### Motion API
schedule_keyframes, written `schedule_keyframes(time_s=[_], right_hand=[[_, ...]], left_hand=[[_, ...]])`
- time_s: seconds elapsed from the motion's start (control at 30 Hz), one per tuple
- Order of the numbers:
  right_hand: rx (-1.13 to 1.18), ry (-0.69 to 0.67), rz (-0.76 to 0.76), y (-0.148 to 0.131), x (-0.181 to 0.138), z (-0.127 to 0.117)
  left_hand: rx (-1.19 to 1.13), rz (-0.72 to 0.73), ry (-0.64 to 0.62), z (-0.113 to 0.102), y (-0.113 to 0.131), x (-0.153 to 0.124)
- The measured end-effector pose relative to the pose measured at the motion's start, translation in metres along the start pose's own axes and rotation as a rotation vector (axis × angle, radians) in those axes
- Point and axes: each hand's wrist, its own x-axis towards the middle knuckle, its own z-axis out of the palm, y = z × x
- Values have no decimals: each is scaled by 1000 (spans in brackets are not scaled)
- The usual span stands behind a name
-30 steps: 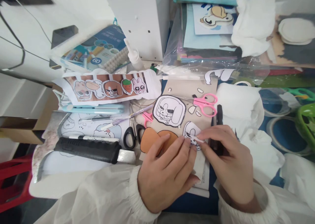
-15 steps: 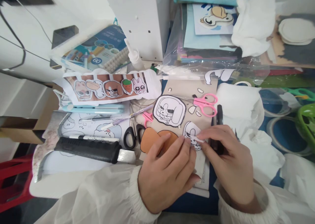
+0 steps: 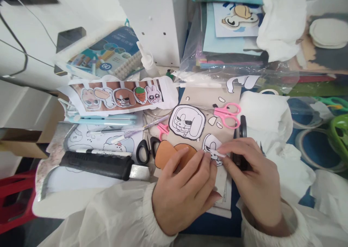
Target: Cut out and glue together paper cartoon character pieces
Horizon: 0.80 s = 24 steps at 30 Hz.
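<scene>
Uneven pull could tear the cutout

Right hand (image 3: 255,178) clamps thumb and forefinger on white paper at the cartoon-face cutout (image 3: 211,142); left hand (image 3: 185,189) touches it, gripping or not I cannot tell; it lies between the 2 hands; slipping could scatter paper scraps (image 3: 212,121).

The paper cutout (image 3: 214,142) is white with black lines.

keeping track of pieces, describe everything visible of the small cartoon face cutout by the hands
The small cartoon face cutout looks like white paper with black lines and a rounded top. It lies diagonally below a larger face cutout. The left hand appears to touch its lower left; the right hand pinches a pale strip over its right side. Its bottom is partly hidden.
</scene>
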Motion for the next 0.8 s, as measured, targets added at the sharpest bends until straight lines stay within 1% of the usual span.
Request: schedule_keyframes(time_s=[0.43, 0.8], right_hand=[[19, 2, -6, 0, -1, 0], [10, 8, -24, 0, 1, 1]], left_hand=[[12, 8, 16, 1, 1, -1], [23, 10, 6, 0, 1, 0]])
